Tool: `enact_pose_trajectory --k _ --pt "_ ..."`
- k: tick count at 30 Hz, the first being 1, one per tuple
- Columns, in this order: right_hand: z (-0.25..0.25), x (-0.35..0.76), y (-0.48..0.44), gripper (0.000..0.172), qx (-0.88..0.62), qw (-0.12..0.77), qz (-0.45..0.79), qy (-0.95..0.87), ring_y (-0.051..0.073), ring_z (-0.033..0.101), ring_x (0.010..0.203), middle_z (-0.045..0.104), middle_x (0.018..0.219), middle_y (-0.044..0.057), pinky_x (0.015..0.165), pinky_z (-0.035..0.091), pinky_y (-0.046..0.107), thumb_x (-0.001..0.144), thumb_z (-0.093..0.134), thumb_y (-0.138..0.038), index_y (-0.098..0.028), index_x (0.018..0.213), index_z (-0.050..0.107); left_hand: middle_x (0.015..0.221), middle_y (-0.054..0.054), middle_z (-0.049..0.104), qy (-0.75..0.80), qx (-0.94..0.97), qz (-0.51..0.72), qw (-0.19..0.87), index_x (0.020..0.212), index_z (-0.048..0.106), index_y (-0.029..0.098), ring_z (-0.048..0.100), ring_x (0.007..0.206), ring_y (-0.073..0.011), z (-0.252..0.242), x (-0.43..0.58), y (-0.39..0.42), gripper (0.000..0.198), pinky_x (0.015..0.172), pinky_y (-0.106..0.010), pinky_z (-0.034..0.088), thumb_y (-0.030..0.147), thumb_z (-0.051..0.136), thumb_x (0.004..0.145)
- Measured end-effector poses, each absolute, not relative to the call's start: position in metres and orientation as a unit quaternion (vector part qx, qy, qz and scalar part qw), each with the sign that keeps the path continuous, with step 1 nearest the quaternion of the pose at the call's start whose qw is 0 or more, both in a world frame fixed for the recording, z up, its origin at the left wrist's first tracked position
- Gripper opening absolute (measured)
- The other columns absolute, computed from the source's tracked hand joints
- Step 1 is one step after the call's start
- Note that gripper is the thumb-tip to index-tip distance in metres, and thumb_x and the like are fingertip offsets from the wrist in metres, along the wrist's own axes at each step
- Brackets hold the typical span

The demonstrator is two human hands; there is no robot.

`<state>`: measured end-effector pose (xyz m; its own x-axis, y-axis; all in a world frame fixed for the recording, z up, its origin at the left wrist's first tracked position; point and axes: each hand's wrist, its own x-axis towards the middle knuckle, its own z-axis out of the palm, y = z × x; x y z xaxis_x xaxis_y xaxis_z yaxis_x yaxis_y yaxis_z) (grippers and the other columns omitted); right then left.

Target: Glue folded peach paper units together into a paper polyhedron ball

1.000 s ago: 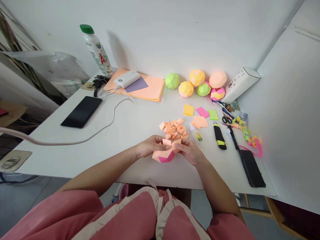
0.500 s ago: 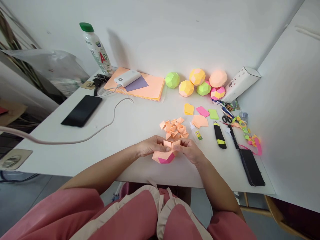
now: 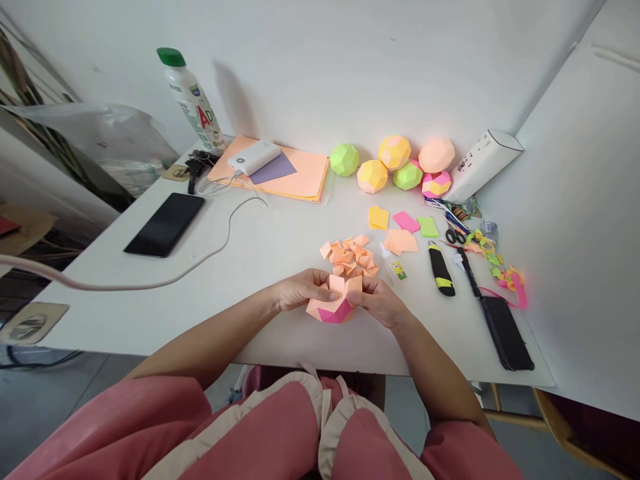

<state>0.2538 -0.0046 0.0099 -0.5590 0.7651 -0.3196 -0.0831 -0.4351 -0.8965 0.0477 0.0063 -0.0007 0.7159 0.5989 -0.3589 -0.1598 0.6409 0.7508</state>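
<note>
Close in, over the near edge of the desk [image 3: 210,337], the left hand [image 3: 306,291] and the right hand [image 3: 383,301] both pinch a part-built paper ball [image 3: 334,311], one at each side, thumbs toward the person. Its lower part looks joined already: peach faces with a pink patch low in front. The top is unclosed, with flaps standing up between the thumbs. Whether the flap under the right thumb is tucked in or only pressed there, I can't tell, as the fingers cover it.

Just beyond the hands lies a heap of folded peach pieces [image 3: 350,256], loose and unjoined, so I'd judge a fair share of the ball is left to build. To the right of the heap lies a glue bottle [image 3: 393,261]; past that, flat peach squares [image 3: 401,241], unfolded. Farthest out, beyond the right hand against the wall, six closed balls [image 3: 395,153] sit, apparently finished.
</note>
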Motion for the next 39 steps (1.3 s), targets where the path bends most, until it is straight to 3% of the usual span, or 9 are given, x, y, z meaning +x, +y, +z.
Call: enact_pose_trajectory --k 11,19,32,36,39 --pt "0.007 0.255 -0.001 0.027 -0.369 0.235 0.777 -0.452 0.009 0.047 0.057 0.053 0.057 -0.004 0.057 0.037 0.024 0.065 0.078 -0.031 -0.014 0.055 0.059 0.079 -0.009 0.073 0.297 0.366 0.203 0.858 0.083 0.073 0.01 0.065 0.069 -0.0161 -0.004 0.048 0.007 0.033 0.066 -0.025 0.049 0.029 0.084 0.059" --pt "0.003 0.254 -0.002 0.026 -0.374 0.254 0.77 -0.45 0.011 0.053 0.061 0.059 0.063 -0.002 0.061 0.041 0.026 0.065 0.078 -0.033 -0.014 0.062 0.061 0.069 -0.007 0.07 0.313 0.346 0.245 0.85 0.074 0.071 0.009 0.061 0.059 -0.0129 -0.009 0.048 0.007 0.035 0.057 -0.023 0.045 0.041 0.08 0.063" --pt "-0.001 0.255 -0.002 0.025 -0.365 0.244 0.774 -0.456 0.01 0.054 0.062 0.06 0.064 -0.002 0.059 0.042 0.025 0.066 0.079 -0.033 -0.014 0.066 0.064 0.058 -0.001 0.063 0.338 0.358 0.254 0.832 0.064 0.066 0.01 0.053 0.05 -0.0088 -0.004 0.052 0.004 0.034 0.05 -0.021 0.039 0.041 0.082 0.06" --pt "0.003 0.255 -0.002 0.027 -0.391 0.27 0.779 -0.408 0.012 0.059 0.067 0.064 0.071 0.0 0.064 0.045 0.026 0.066 0.078 -0.037 -0.015 0.078 0.068 0.058 -0.001 0.062 0.343 0.36 0.264 0.827 0.064 0.066 0.01 0.052 0.05 -0.0088 -0.005 0.051 0.005 0.034 0.05 -0.022 0.039 0.042 0.081 0.062" --pt "0.003 0.254 -0.001 0.027 -0.416 0.285 0.767 -0.397 0.011 0.057 0.064 0.063 0.067 -0.001 0.062 0.044 0.026 0.064 0.079 -0.037 -0.015 0.076 0.068 0.057 -0.001 0.062 0.343 0.36 0.268 0.825 0.064 0.066 0.01 0.051 0.049 -0.0084 -0.005 0.051 0.004 0.034 0.05 -0.022 0.038 0.042 0.08 0.063"
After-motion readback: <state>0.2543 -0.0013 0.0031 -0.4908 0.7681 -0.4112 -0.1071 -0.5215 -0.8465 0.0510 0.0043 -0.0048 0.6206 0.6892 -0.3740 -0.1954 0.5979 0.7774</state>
